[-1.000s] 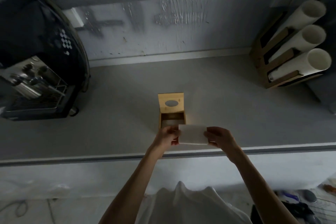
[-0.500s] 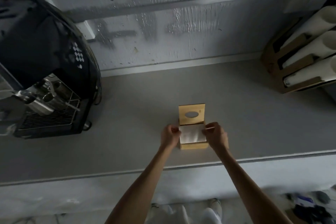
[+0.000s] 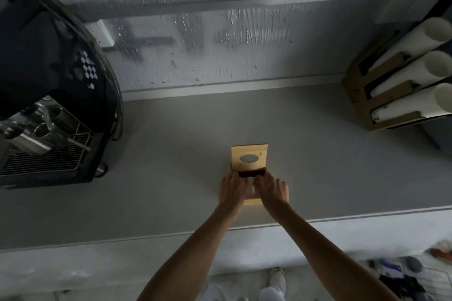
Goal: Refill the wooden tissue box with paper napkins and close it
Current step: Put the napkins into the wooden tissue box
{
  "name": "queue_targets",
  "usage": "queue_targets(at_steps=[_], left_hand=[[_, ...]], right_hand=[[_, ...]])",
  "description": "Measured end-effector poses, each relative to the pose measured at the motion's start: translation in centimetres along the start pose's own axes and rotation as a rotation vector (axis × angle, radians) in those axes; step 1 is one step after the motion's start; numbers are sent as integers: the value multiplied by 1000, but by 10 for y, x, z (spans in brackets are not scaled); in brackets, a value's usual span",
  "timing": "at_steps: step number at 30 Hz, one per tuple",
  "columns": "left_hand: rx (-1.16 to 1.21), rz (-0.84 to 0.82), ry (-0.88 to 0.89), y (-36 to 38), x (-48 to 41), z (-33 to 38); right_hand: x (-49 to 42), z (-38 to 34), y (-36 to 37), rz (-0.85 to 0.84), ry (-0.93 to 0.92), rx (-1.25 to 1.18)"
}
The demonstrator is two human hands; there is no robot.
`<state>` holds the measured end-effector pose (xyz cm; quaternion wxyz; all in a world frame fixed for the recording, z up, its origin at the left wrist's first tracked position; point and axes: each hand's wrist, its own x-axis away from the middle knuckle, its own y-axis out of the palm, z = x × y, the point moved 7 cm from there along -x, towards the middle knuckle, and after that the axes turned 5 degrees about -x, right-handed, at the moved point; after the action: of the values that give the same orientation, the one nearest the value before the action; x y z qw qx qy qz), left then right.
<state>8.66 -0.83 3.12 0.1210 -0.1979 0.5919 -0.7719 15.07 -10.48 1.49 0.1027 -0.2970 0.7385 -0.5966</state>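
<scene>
The wooden tissue box point(image 3: 253, 201) stands on the grey counter near its front edge. Its lid point(image 3: 249, 157), with an oval slot, is swung up and back. My left hand point(image 3: 231, 190) and my right hand point(image 3: 271, 189) lie side by side over the box opening, fingers pointing into it. Between them shows a pale sliver of the paper napkins point(image 3: 251, 189), which both hands hold down inside the box. Most of the napkins and the box interior are hidden under my hands; only a dark strip shows at the back of the opening.
A black coffee machine point(image 3: 49, 105) with a metal drip grate fills the left side. At the back right a wooden rack point(image 3: 367, 110) holds three stacks of white cups. The counter's front edge point(image 3: 171, 234) runs just below my wrists. Clutter lies on the floor at lower right.
Both hands carried the white napkin stack from in front of the box down into its opening. They have since closed together over it, so the stack is nearly hidden.
</scene>
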Motion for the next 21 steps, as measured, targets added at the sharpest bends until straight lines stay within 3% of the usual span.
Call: queue_targets(at_steps=[2, 10, 14, 18, 20, 21], left_hand=[[-62, -90, 6, 7, 1, 1], [-189, -116, 58, 23, -5, 2], [-275, -58, 60, 25, -1, -3], [-220, -96, 16, 20, -3, -6], [-132, -102, 20, 15, -6, -3], [-114, -112, 65, 4, -5, 8]], right_hand=[[-3, -2, 3, -31, 16, 27], [0, -7, 9, -59, 86, 33], [1, -2, 11, 0, 91, -94], [-3, 5, 11, 91, 90, -232], [3, -2, -6, 66, 8, -174], [-11, -9, 19, 20, -1, -130]])
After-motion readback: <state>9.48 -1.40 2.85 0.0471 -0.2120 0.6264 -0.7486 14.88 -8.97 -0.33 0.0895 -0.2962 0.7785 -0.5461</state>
